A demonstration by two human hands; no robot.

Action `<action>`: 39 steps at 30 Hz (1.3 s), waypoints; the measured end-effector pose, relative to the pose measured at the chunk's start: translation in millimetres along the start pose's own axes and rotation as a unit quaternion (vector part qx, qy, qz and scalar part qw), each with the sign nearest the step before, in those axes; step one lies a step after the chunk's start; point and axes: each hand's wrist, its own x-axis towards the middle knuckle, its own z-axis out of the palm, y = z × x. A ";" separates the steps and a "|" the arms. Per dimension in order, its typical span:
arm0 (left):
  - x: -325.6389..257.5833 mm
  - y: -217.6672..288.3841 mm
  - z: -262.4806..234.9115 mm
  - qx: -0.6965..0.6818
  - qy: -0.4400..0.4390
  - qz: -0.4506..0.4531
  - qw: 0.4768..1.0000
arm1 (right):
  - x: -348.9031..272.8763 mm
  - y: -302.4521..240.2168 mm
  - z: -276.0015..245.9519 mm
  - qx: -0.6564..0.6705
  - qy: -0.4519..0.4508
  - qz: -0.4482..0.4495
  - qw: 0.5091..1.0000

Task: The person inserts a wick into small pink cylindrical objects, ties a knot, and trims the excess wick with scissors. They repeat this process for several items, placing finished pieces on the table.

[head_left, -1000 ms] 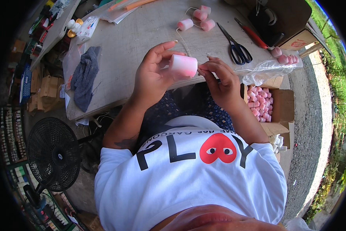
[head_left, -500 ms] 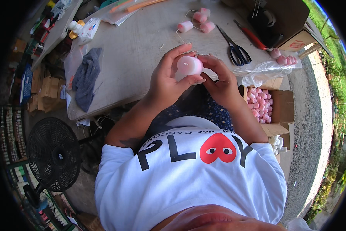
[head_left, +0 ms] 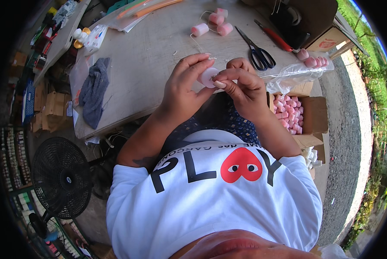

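Observation:
A pink and white candle (head_left: 204,77) is held above the table's near edge by my left hand (head_left: 182,86), its fingers and thumb closed around the sides. My right hand (head_left: 244,88) pinches with thumb and forefinger at the candle's end, where the wick is; the fingertips cover most of it. Beyond my hands, several pink candles (head_left: 200,29) lie on the table, joined by a white wick string. To the right of them rest dark-handled scissors (head_left: 261,56), their blades pointing away from me.
A grey cloth (head_left: 95,88) lies on the table's left side. At the right edge are a red-handled tool (head_left: 277,38), more pink candles (head_left: 312,61) and clear plastic (head_left: 288,75). A cardboard box (head_left: 316,114) of pink candles stands below right. A black fan (head_left: 63,177) stands at lower left.
My right hand has moved from the candle's side to its wick end and now pinches there. My left hand still holds the candle, which is turned slightly.

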 end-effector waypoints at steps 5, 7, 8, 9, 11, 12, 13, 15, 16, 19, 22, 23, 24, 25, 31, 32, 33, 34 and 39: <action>-0.7 -2.7 -1.2 0.073 0.009 0.040 0.997 | -4.4 1.9 -0.3 0.065 -0.017 0.042 0.997; 2.2 -4.0 -4.3 0.108 0.006 0.073 0.992 | -6.6 0.3 -0.7 0.109 -0.028 0.090 0.990; 3.0 -4.1 -5.1 0.125 0.005 0.089 0.988 | -7.6 -3.0 -1.1 0.125 -0.034 0.121 0.984; 2.3 -4.0 -4.8 0.126 0.007 0.087 0.988 | -8.0 -5.4 -1.3 0.142 -0.040 0.153 0.977; 1.2 -3.7 -4.6 0.129 0.012 0.085 0.988 | -7.6 -8.0 -1.3 0.147 -0.028 0.161 0.976; 0.4 -4.4 -4.2 0.132 0.013 0.088 0.987 | -7.5 -8.2 -1.1 0.149 -0.022 0.165 0.975; -0.8 -5.4 -3.7 0.134 0.014 0.091 0.987 | -7.7 -7.6 -1.6 0.149 -0.025 0.165 0.975; -1.8 -5.9 -3.3 0.136 0.013 0.097 0.986 | -8.2 -5.1 -3.0 0.148 -0.032 0.167 0.974; -1.8 -5.6 -2.8 0.136 0.010 0.099 0.986 | -8.7 -3.0 -2.5 0.160 -0.031 0.161 0.973; -4.2 -6.0 -0.3 0.103 0.008 0.073 0.992 | -9.0 -0.3 -1.5 0.206 -0.021 0.168 0.964; -4.0 -4.4 -0.6 0.076 0.013 0.038 0.996 | -7.8 -5.2 -1.1 0.242 0.012 0.195 0.950; -3.6 -3.9 -0.9 0.071 0.015 0.028 0.997 | -9.4 -6.3 0.2 0.237 0.033 0.184 0.953; -3.7 -3.9 -0.9 0.058 0.014 0.018 0.998 | -10.3 -6.5 0.9 0.232 0.053 0.173 0.956; -4.4 -3.6 -0.9 0.047 0.013 0.007 0.999 | -10.1 -4.4 0.2 0.113 0.047 0.080 0.989; -1.1 -1.1 -2.2 0.015 0.003 -0.013 1.000 | -4.4 3.8 -2.9 -0.190 0.019 -0.198 0.962; -0.7 -1.0 -2.3 0.006 0.000 -0.014 1.000 | -1.9 6.3 -4.4 -0.190 0.012 -0.214 0.958; -1.2 -1.3 -2.6 -0.002 -0.010 -0.018 1.000 | -0.3 7.9 -5.5 -0.190 0.005 -0.229 0.955; -2.2 -2.0 -3.0 -0.010 -0.019 -0.022 1.000 | 0.4 8.2 -6.3 -0.195 0.004 -0.233 0.953; -0.9 1.1 -3.1 -0.042 -0.045 -0.032 0.998 | 2.7 5.3 -8.0 -0.222 -0.005 -0.233 0.947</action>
